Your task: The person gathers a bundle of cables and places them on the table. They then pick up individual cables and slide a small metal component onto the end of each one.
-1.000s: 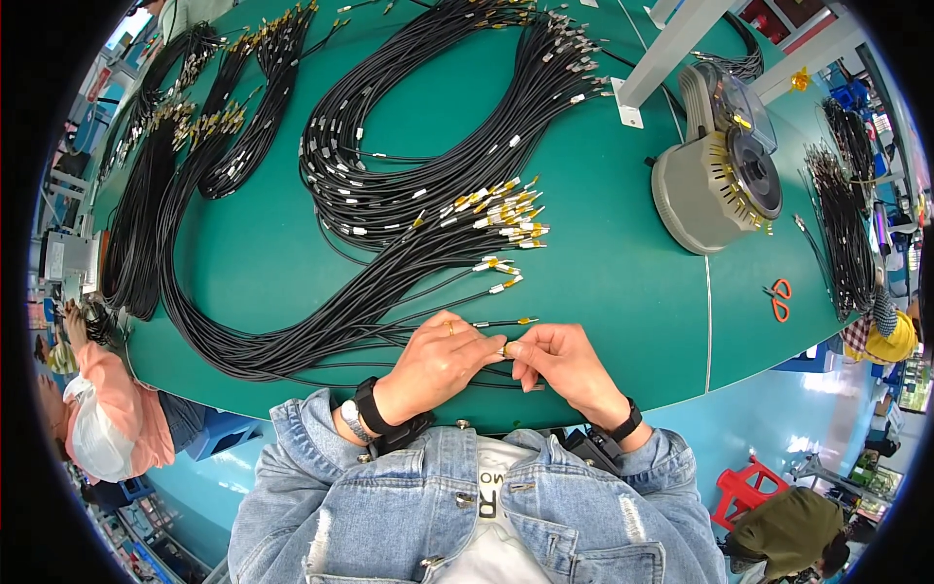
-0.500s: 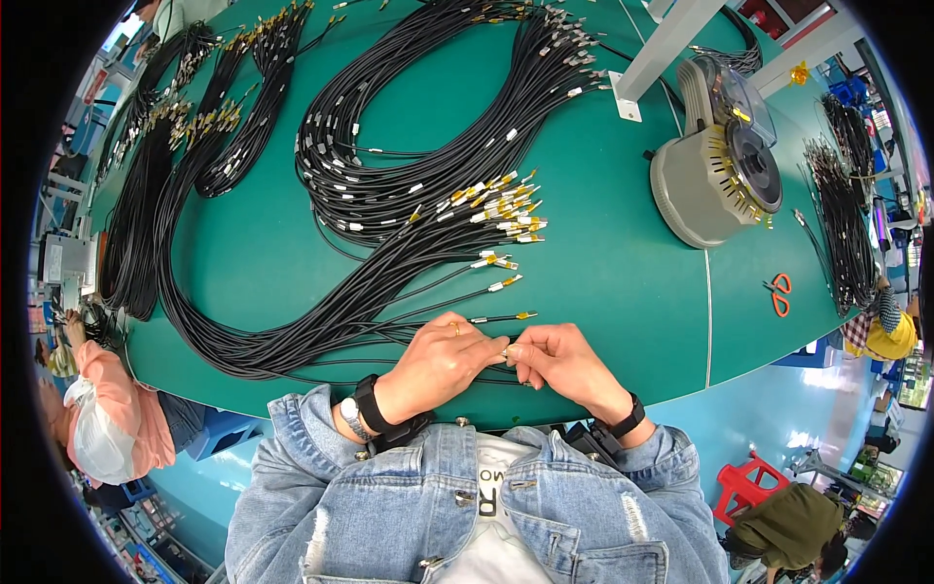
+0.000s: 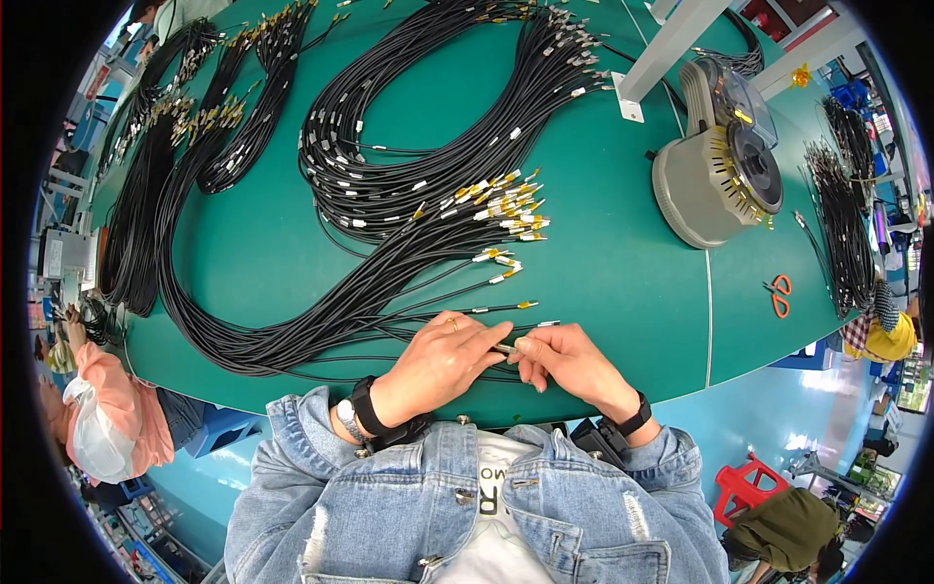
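Note:
Near the front edge of the table, my left hand (image 3: 443,362) is closed on a black cable, its fingers pressed together near the metal-looking tip. The cable end (image 3: 506,348) shows in the small gap between my hands. My right hand (image 3: 566,362) pinches the tip with thumb and forefinger, the other fingers curled beneath. Just beyond my hands lie loose cable ends, one with a yellow band (image 3: 526,305) and one with a white sleeve (image 3: 549,323). They belong to a thick bundle of black cables (image 3: 282,341) sweeping round from the left, with many yellow- and white-marked ends.
A large coiled cable bundle (image 3: 336,161) lies farther back, and more bundles (image 3: 141,224) lie at left. On the right stand a grey round dispenser (image 3: 696,190), orange-handled scissors (image 3: 781,297) and a metal post (image 3: 671,49). Other people sit at both sides.
My hands have drawn slightly apart, so more of the cable end shows between them. A white-sleeved end now shows beyond my right hand.

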